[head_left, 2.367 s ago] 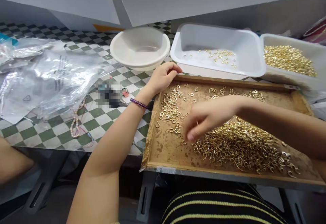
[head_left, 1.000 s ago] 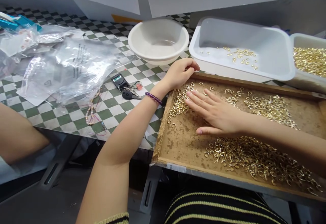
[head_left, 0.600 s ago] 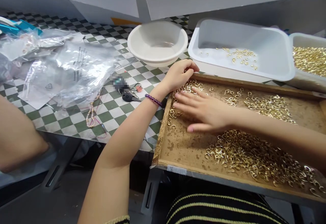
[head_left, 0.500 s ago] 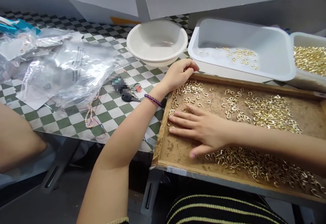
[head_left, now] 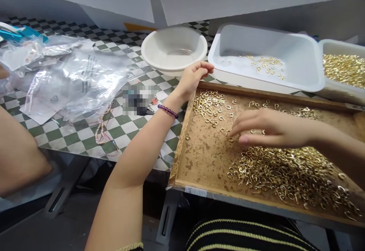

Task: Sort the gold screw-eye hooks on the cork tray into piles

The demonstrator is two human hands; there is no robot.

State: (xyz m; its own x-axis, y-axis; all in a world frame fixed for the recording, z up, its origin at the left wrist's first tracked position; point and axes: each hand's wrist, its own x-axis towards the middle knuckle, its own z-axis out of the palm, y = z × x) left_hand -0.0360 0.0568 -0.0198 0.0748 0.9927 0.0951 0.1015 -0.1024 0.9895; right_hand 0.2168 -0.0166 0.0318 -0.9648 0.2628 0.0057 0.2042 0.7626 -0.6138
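My right hand (head_left: 270,127) lies over a shallow wooden tray (head_left: 205,167), its extended fingertips among scattered brass hooks (head_left: 228,133). A dense heap of brass hooks (head_left: 282,175) spreads just below that hand, and a looser cluster (head_left: 209,108) lies in the tray's far left corner. My left hand (head_left: 194,78) rests by the tray's far rim with its fingers curled, the inside of the curl hidden. A purple bead bracelet (head_left: 167,111) circles my left wrist. A white plastic tub (head_left: 265,42) beyond the tray holds a few hooks.
A white bowl (head_left: 172,49) and a bin full of brass hooks (head_left: 345,68) stand on the checkered table (head_left: 119,129). Crumpled plastic bags (head_left: 76,80), a bead strand (head_left: 99,129) and blurred keys (head_left: 139,104) lie left. Another person's arm (head_left: 17,156) intrudes at left.
My right hand has moved up and right across the tray, its fingers drawing closer together, and hooks have shifted under it. My left hand has barely moved.
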